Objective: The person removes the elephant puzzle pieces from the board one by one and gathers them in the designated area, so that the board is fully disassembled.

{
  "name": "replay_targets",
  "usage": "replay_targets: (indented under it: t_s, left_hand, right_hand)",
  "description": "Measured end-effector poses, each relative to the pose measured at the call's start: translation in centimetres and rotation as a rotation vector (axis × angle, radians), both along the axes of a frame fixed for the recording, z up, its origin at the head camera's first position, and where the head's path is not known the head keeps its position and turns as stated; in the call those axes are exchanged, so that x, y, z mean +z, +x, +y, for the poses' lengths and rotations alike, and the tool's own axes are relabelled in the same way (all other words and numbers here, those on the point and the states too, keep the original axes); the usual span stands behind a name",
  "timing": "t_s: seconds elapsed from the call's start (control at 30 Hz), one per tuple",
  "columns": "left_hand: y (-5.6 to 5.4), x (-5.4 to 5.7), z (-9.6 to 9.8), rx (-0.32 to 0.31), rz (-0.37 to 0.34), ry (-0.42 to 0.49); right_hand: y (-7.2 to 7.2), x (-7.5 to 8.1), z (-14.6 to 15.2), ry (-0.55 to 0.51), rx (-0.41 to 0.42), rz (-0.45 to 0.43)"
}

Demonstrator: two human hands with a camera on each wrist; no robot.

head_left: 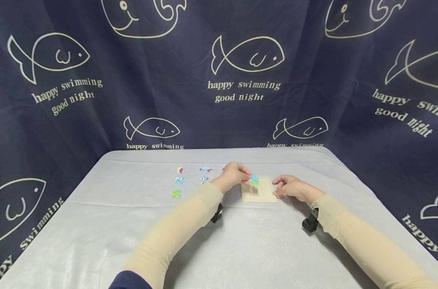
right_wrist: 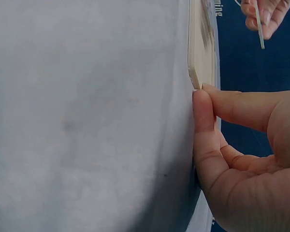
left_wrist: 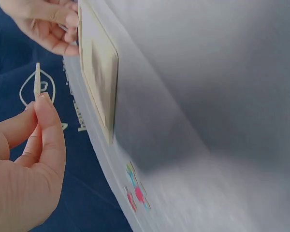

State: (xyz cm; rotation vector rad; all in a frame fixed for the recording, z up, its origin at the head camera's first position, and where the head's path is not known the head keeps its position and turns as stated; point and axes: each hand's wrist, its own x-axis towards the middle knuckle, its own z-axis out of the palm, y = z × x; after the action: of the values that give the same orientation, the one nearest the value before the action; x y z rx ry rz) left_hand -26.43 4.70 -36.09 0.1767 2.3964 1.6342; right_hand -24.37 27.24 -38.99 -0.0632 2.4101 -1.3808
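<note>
My left hand (head_left: 235, 175) pinches a blue-and-green jigsaw puzzle piece (head_left: 254, 180) between thumb and fingers, above the upper left part of a pale wooden puzzle tray (head_left: 268, 194). Seen edge-on in the left wrist view, the piece (left_wrist: 37, 79) stands upright, apart from the tray. The tray lies flat, and its visible inside is bare wood with a shadow on it. At the tray's right side is my right hand (head_left: 292, 187). The right wrist view shows its thumb and index finger pinching the tray's near corner (right_wrist: 198, 79).
Left of the tray, several loose puzzle pieces lie spread out, among them a green one (head_left: 177, 194), a blue one (head_left: 180, 180) and a yellow-and-pink one (head_left: 181, 169). My left hand partly hides another. A grey-white cloth (head_left: 106, 224) covers the table; a dark blue fish-print curtain (head_left: 190, 80) hangs behind.
</note>
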Motion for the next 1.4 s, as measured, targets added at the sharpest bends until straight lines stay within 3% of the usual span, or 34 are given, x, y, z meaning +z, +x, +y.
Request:
replay_targets:
  t_s: [0.27,0.57,0.8,1.23,1.4]
  left_hand:
    - [-0.2,0.5,-2.8,0.010,-0.011,-0.016]
    - [-0.1,0.2,-5.2,0.021,-0.024,-0.085]
    - [0.3,-0.2,-6.0,0.028,-0.037,-0.111]
    - [0.9,-1.3,-7.2,0.027,-0.153,-0.172]
    - [0.8,-1.8,-7.4,0.021,-0.137,-0.194]
  right_hand:
    - [-0.2,-0.2,0.2,0.017,-0.001,0.007]
    - [-0.2,-0.5,0.6,0.001,0.003,0.004]
    - [-0.1,-0.3,0.6,0.000,0.005,0.003]
    - [-0.1,-0.4,0.4,-0.025,0.013,0.009]
    - [-0.1,-0.2,0.3,-0.029,0.022,0.009]
